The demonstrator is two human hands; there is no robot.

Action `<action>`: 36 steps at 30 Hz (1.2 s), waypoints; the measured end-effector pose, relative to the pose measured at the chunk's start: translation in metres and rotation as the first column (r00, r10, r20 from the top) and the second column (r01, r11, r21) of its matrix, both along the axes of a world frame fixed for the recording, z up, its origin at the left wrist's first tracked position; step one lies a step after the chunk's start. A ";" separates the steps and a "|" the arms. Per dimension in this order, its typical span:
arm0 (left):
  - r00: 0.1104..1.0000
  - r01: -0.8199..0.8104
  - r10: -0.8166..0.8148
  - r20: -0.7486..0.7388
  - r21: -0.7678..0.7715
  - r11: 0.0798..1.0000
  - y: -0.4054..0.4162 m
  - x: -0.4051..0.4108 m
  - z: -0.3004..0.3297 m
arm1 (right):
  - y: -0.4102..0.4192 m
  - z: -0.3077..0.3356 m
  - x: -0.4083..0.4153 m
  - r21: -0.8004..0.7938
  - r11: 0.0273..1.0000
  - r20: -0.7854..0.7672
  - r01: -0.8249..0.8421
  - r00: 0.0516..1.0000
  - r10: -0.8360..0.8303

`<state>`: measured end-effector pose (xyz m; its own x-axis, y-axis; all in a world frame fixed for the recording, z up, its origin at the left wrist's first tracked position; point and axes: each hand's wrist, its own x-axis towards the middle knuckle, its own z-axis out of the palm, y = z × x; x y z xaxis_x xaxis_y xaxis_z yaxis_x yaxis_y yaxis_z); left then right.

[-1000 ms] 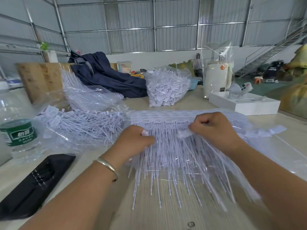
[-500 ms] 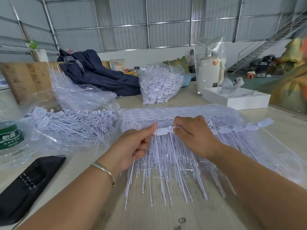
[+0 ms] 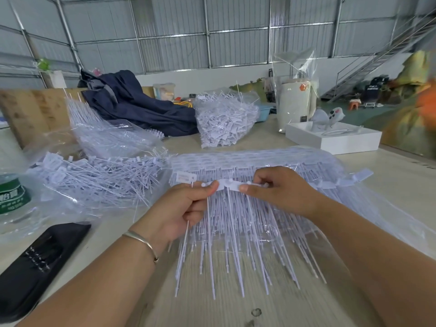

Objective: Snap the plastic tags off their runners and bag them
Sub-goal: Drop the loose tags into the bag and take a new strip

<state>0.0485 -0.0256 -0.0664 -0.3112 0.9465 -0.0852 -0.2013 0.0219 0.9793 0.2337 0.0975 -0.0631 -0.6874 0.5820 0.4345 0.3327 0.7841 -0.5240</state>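
Both forearms are reaching in from the near edge of the pale table (image 3: 236, 310), a thin metal bangle (image 3: 141, 240) sitting on the left wrist. The left hand (image 3: 179, 208) is curling round a few thin white tails, its thumb and forefinger pinching the left end of a runner strip (image 3: 230, 185). The right hand (image 3: 280, 190) is pinching the same strip just beside it, thumb underneath, fingers bent over the top, knuckles facing away. The two thumbs are lying close together, with only a short piece of strip showing between them.

The snapping step appears to be in hand: one strip is being held up over the stack of unbroken tags (image 3: 247, 232), which is lying in an open clear bag and fanning its tails toward the person. The next move probably calls for a twist or bend of the two hands against each other, so that the tag head between them breaks free; the freed tag would then go left.

There, a clear bag of loose tags (image 3: 94, 180) is lying open on its side. To its near left, a black case (image 3: 35, 263) and a green-labelled water bottle (image 3: 11, 197) are resting. Farther back, a fuller bag of tags (image 3: 224, 123) is standing beside a dark blue jacket (image 3: 132, 107), with a white box (image 3: 335, 138) to the right.
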 end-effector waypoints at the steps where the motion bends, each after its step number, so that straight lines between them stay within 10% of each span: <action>1: 1.000 0.015 -0.015 0.022 0.009 1.000 -0.001 0.000 0.000 | -0.001 0.001 -0.001 -0.051 0.998 -0.020 -0.027 0.999 0.026; 14: 0.886 0.281 -0.330 0.325 0.188 0.941 0.003 0.023 -0.001 | -0.025 0.005 -0.013 -0.481 0.772 -0.296 -0.415 0.906 0.303; 24: 0.963 0.103 -0.132 0.237 0.131 0.986 0.004 0.000 -0.003 | -0.011 0.010 -0.006 -0.233 0.965 -0.322 -0.124 0.946 0.043; 36: 0.996 -0.056 0.058 0.061 -0.042 0.998 0.008 -0.004 -0.012 | -0.009 -0.004 -0.016 0.113 0.985 0.150 0.131 0.978 -0.147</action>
